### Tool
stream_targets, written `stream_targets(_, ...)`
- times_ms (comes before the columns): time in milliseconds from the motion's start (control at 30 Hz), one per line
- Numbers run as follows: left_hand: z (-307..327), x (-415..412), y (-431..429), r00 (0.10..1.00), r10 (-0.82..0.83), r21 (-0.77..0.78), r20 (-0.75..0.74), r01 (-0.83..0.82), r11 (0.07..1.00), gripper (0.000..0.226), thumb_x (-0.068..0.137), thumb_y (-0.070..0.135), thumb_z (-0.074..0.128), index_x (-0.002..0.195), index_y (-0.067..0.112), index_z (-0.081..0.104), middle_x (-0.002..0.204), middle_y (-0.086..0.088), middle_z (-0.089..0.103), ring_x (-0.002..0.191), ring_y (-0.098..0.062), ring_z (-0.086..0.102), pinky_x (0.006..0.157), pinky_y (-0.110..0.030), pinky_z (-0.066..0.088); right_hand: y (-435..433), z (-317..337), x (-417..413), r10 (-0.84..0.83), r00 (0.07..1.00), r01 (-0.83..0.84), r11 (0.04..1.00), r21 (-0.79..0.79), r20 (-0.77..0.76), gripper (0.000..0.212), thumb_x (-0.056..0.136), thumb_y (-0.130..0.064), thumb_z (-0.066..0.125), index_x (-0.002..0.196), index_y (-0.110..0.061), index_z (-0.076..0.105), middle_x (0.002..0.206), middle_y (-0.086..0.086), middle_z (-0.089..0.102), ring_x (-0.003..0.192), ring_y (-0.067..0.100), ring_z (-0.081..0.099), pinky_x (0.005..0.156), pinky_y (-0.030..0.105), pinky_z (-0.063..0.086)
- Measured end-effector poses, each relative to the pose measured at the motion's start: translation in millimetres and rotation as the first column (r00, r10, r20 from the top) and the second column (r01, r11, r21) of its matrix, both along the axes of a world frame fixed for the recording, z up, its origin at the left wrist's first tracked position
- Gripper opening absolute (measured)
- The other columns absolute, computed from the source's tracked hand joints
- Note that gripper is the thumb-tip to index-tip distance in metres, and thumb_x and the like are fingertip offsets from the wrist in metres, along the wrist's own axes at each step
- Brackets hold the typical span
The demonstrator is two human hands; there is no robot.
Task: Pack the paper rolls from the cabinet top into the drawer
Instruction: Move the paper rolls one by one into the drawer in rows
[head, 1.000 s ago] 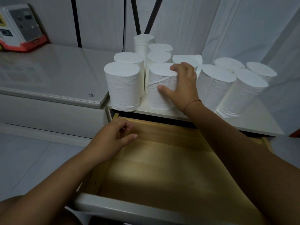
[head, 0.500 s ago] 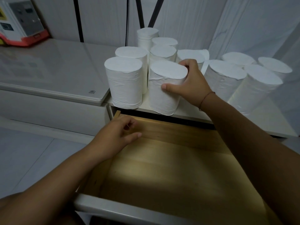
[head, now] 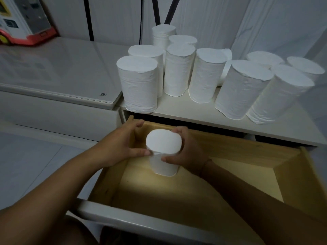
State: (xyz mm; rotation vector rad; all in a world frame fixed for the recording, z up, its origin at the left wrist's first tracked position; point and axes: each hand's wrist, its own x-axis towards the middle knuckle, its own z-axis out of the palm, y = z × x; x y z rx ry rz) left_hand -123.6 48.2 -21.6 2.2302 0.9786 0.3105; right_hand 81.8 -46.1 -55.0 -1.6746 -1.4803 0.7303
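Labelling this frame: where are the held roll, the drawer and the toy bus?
held roll (head: 163, 144): head view, flat top.
drawer (head: 230, 147): head view, back wall.
toy bus (head: 26, 35): head view, red base.

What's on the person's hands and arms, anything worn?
Both arms are bare up to the frame edge: no sleeves in view, no gloves. The right hand has a thin reddish cord bracelet around its wrist. The left hand shows no watch, ring or band in view.

walls: white panels (head: 203, 18) | floor: pale tiles (head: 35, 161) | left: glossy white counter (head: 58, 68)
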Motion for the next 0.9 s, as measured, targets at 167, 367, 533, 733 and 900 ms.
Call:
stream_targets(167, -15, 10, -1, 0.994, -0.103, 0.026, -0.023, 0.104, 0.994, 0.074, 0.074, 0.038, 0.077, 0.132, 0.051, 0.033, 0.137, 0.018, 0.043, 0.123, -0.005, 0.042, 0.098, -0.023, 0.039, 12, -23, 1, -0.017, 1.0, 0.017, 1.0, -0.004, -0.006, 0.08, 0.059, -0.018, 0.086, 0.124, -0.015, 0.04, 0.118, -0.004, 0.044, 0.108, 0.015, 0.048, 0.079, 0.024, 0.052)
stream_targets(367, -25, 15, 1, 0.996, -0.047, 0.1, -0.08, 0.055, 0.993, 0.081, 0.076, 0.038, 0.076, 0.144, 0.029, 0.034, 0.145, 0.007, 0.041, 0.13, -0.012, 0.039, 0.107, -0.034, 0.036, 14, -39, 6, -0.135, 0.99, 0.133, 0.99, -0.045, -0.032, 0.079, 0.064, -0.015, 0.083, 0.129, -0.015, 0.04, 0.132, 0.005, 0.049, 0.121, 0.021, 0.047, 0.096, 0.035, 0.049)
stream_targets(533, -27, 18, 0, 0.994, -0.043, 0.175, -0.105, 0.061, 0.983, 0.072, 0.086, 0.035, 0.066, 0.147, 0.022, 0.03, 0.154, 0.002, 0.031, 0.138, -0.017, 0.032, 0.113, -0.036, 0.029, 22, -49, -2, -0.201, 0.978, 0.191, 0.969, -0.155, -0.056, 0.075, 0.068, -0.022, 0.08, 0.131, -0.012, 0.042, 0.133, 0.006, 0.053, 0.12, 0.023, 0.05, 0.097, 0.039, 0.049)
stream_targets(733, -28, 22, 2, 0.98, -0.039, 0.288, -0.193, 0.095, 0.953, 0.064, 0.094, 0.034, 0.053, 0.149, 0.02, 0.023, 0.16, 0.001, 0.012, 0.147, -0.015, 0.005, 0.115, -0.027, 0.004, 40, -50, -18, -0.161, 0.984, 0.145, 0.972, -0.183, -0.073, 0.074, 0.069, -0.026, 0.079, 0.131, -0.013, 0.041, 0.129, 0.007, 0.055, 0.116, 0.024, 0.053, 0.096, 0.044, 0.048)
stream_targets(900, -28, 20, 4, 0.967, -0.035, 0.315, -0.254, 0.117, 0.942, 0.069, 0.094, 0.039, 0.05, 0.15, 0.018, 0.017, 0.161, -0.001, 0.008, 0.147, -0.016, 0.002, 0.118, -0.031, 0.002, 55, -51, -35, -0.143, 0.989, 0.137, 0.975, -0.174, -0.028, 0.07, 0.069, -0.035, 0.078, 0.126, -0.012, 0.045, 0.12, 0.01, 0.06, 0.108, 0.026, 0.057, 0.09, 0.041, 0.05)
